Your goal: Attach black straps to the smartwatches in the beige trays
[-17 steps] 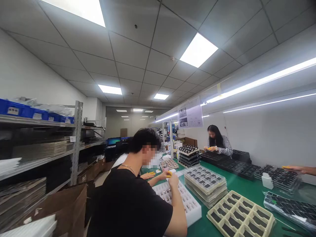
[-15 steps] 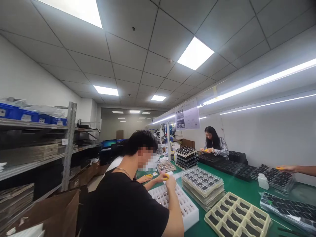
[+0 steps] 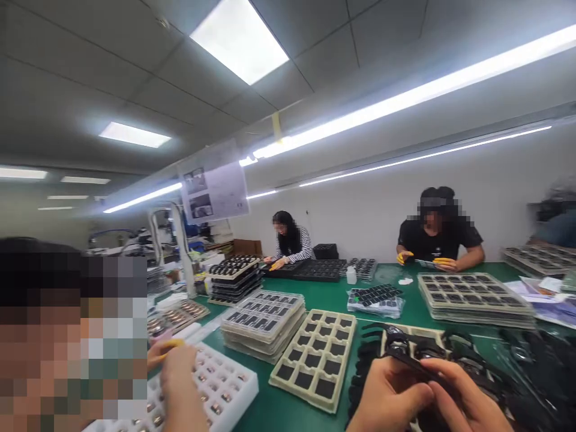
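At the bottom edge, my left hand (image 3: pixel 392 397) and my right hand (image 3: pixel 468 403) are close together, both gripping a black strap-like part (image 3: pixel 420 355) with a shiny round piece at its far end. The part is blurred. The hands hover over a beige tray (image 3: pixel 407 331) and a row of black parts (image 3: pixel 365 366) on the green table (image 3: pixel 333 297). To the left of my hands lies a beige compartment tray (image 3: pixel 315 360) with dark inserts.
A co-worker at the left edge has a hand (image 3: pixel 180 384) over a white foam tray (image 3: pixel 220 384). A stack of clear trays (image 3: pixel 265 321), a bag of black parts (image 3: pixel 375 299) and another tray stack (image 3: pixel 472 294) sit further out. Two people (image 3: pixel 292 240) (image 3: pixel 436 237) work across the table.
The view has swung right and down along the table. My two hands, out of view before, now show at the bottom holding the black part.
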